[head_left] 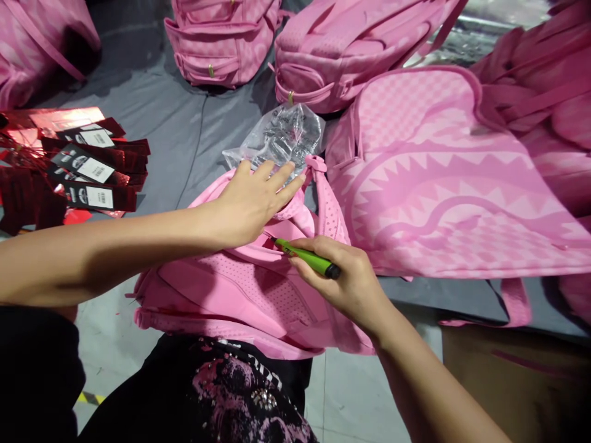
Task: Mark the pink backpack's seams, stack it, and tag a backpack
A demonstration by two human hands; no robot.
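1. pressing down on the top of a pink backpack, the left hand is laid flat with its fingers spread wide; nothing is gripped in it. the fingertips reach toward a crumpled clear plastic bag lying just beyond the pack, near the centre of the frame.
2. a green lighter is held in the right hand, whose fingers are closed around the body; the nozzle end is pointed left, at a seam just below the left palm. no flame can be made out.
3. the backpack is placed in the lower centre of the frame, against the person's dark printed shirt, with its mesh back panel turned up.
4. the step in hand is judged to be the treatment of a seam or loose thread near the pack's top handle, the fabric being steadied by the flat hand.
5. for the next move, the tip would need to be kept close to the seam yet clear of the left palm and of the plastic bag, since both lie near.
6. more pink backpacks are seen across the top and right of the frame, the largest with a shark-mouth print. a stack of red and black hang tags is spread at the upper left.
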